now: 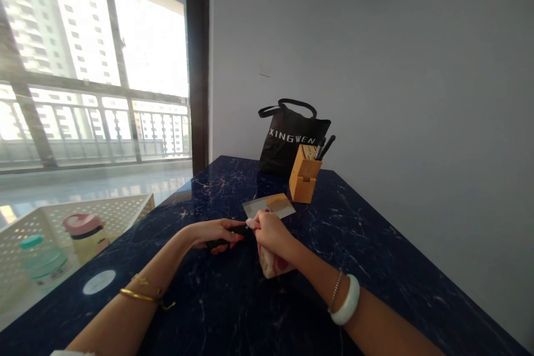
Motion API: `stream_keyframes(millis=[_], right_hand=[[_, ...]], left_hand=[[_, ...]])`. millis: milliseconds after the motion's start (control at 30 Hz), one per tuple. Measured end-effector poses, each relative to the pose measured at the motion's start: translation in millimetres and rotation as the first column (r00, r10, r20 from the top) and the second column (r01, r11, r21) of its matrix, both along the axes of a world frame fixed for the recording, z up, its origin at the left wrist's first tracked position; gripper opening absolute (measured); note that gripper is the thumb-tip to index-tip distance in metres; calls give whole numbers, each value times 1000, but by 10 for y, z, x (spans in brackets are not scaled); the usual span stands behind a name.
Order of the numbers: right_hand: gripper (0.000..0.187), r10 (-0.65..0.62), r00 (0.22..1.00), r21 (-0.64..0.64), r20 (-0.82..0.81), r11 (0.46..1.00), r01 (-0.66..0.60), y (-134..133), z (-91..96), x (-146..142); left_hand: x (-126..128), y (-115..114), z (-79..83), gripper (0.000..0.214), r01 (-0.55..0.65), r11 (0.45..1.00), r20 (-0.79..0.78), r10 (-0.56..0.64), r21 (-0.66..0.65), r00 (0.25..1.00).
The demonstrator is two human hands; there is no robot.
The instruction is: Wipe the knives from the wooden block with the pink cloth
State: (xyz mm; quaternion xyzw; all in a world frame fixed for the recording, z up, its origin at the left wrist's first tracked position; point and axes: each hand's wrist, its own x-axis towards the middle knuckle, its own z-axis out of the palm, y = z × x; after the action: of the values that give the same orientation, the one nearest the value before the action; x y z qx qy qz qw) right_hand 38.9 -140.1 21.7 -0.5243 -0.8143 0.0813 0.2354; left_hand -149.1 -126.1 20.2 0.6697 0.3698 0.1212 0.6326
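My left hand (pixel 217 232) is closed round the black handle (pixel 233 230) of a cleaver lying on the dark blue marble table (pixel 367 245). The cleaver's broad steel blade (pixel 269 206) points away from me and mirrors the wooden block. My right hand (pixel 271 232) is closed on a white and red cloth (pixel 273 264), pressing it against the knife where handle meets blade. The cloth hangs down under my right wrist.
A wooden knife block (pixel 304 178) with dark handles stands just beyond the blade. Behind it a black tote bag (pixel 290 136) leans against the wall. A white perforated crate (pixel 54 233) with bottles sits left of the table. A white round sticker (pixel 99 282) lies near the table's left edge.
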Motion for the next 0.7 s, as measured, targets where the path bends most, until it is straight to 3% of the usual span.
stream_keyframes(millis=[267,533,700], right_hand=[[7,-39,997,85,70,996,33,89,35,-125],[8,20,993,56,113,998,-27,-21,-12,22],[6,-156,980,107,127,984,143,271,-47,268]], left_hand=[[-47,52,-52,39,-2,999,26,3,-35,1000],[-43,43,-26,56,26,999,28,-25,-41,999],[-54,52,-33,67,-33,997,16,34,-71,999]])
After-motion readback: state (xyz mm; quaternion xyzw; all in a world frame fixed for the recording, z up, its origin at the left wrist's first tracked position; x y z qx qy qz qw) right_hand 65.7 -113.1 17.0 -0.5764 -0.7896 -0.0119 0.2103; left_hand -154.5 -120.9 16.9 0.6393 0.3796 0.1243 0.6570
